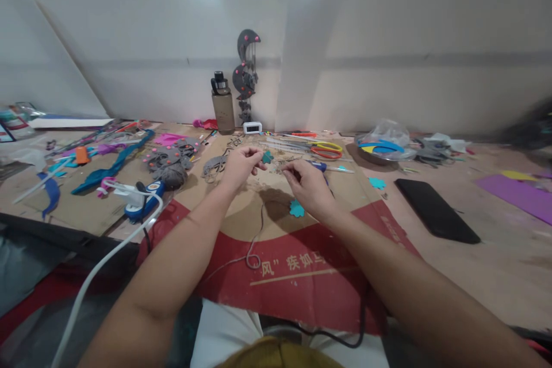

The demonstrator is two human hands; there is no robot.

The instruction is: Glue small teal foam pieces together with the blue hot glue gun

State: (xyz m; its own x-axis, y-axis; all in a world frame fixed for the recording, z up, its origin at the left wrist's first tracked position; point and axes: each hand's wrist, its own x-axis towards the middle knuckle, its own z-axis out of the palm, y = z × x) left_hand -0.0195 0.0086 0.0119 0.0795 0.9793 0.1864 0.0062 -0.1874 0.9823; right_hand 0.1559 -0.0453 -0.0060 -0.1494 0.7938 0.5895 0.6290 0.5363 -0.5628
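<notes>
My left hand pinches a small teal flower-shaped cutout between thumb and fingertips, above the cardboard. Close by on the right, my right hand is closed with thumb and finger together; whatever they grip is too small to make out. Just below that hand is a bright blue flower cutout. A thin grey cord runs from near this cutout, drops toward me and loops over the red part of the cardboard sheet. Another blue cutout lies farther right.
Scissors and a blue-handled tool lie behind my right hand. A phone is at right, a bowl behind it. A power strip with a white cable and grey felt pieces sit left. A bottle stands behind.
</notes>
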